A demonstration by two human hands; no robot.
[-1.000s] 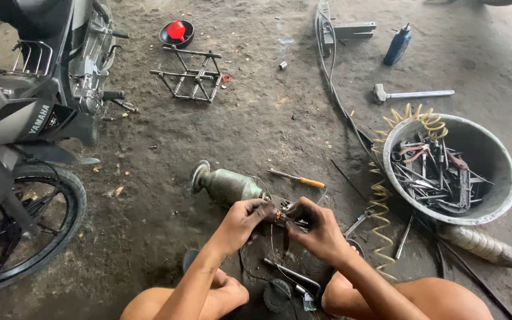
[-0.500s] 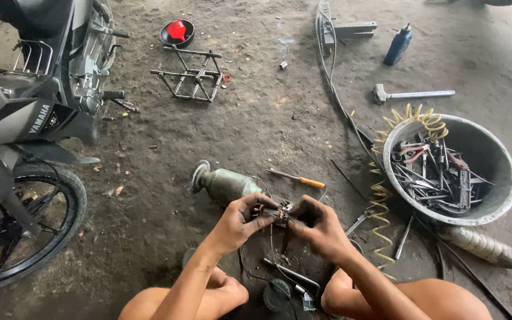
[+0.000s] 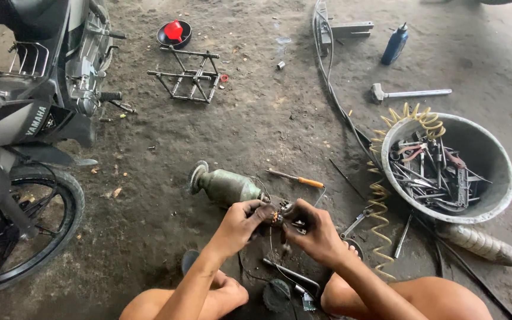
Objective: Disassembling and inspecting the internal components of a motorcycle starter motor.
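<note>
Just above the floor between my knees, my left hand point(image 3: 241, 222) and right hand point(image 3: 315, 232) both pinched a small wired metal part point(image 3: 277, 216), which looked light, rigid, greasy, best gripped by its body, not its thin wires.

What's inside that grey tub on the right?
The grey tub holds a tangled pile of metal hand tools, among them pliers with reddish handles. What lies under the pile, and the tub's bottom, is covered. A yellow coiled hose hangs over its rim.

bare floor point(image 3: 268, 112) ahead; motorcycle point(image 3: 25, 118) blocks left, tool basin point(image 3: 499, 195) right
</note>
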